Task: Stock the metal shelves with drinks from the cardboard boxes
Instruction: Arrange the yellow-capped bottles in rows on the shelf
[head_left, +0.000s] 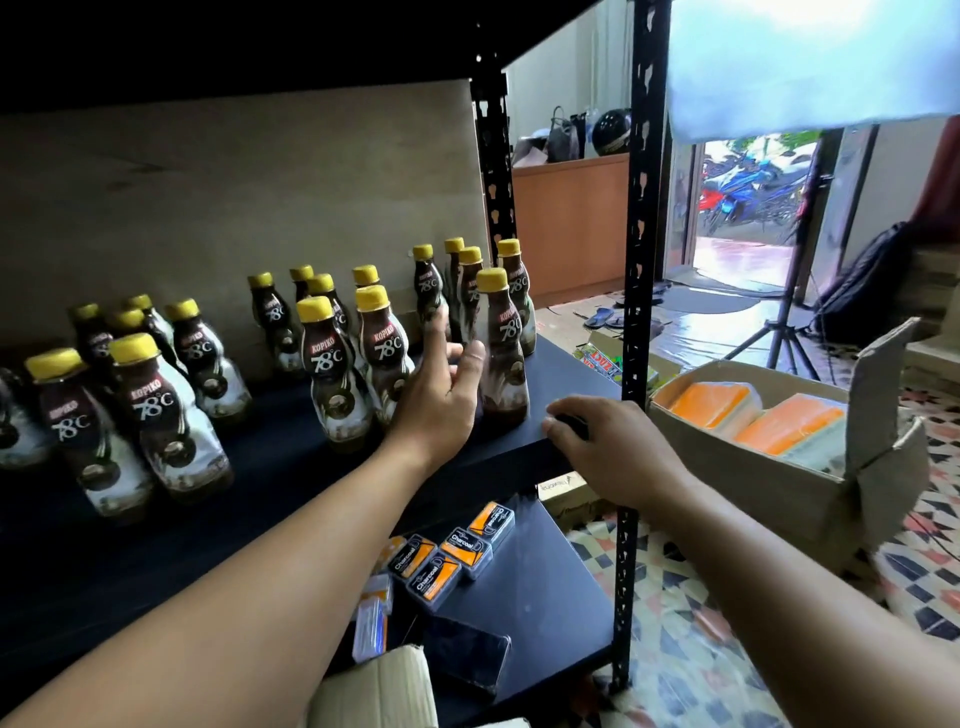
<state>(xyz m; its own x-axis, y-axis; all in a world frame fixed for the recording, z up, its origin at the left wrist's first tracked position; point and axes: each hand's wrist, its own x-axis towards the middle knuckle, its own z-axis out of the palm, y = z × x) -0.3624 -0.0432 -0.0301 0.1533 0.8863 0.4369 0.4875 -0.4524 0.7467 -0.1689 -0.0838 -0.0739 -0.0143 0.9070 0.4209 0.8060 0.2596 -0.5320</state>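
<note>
Several Kopiko 78°C coffee bottles (332, 364) with yellow caps stand in loose clusters on the dark metal shelf (291, 457). My left hand (441, 395) reaches in between the right-hand clusters with its fingers spread. Its thumb lies beside the front-right bottle (501, 353), and its fingertips are near a bottle further back (430, 291). It holds nothing. My right hand (592, 441) curls over the shelf's front right edge and grips it.
The black slotted upright (640, 260) stands just right of my right hand. The lower shelf (550, 597) holds Charcoal packs (457, 556) and a dark phone (467, 667). An open cardboard box (769, 488) with orange packs sits on the floor at right. Another box corner (374, 691) shows at the bottom.
</note>
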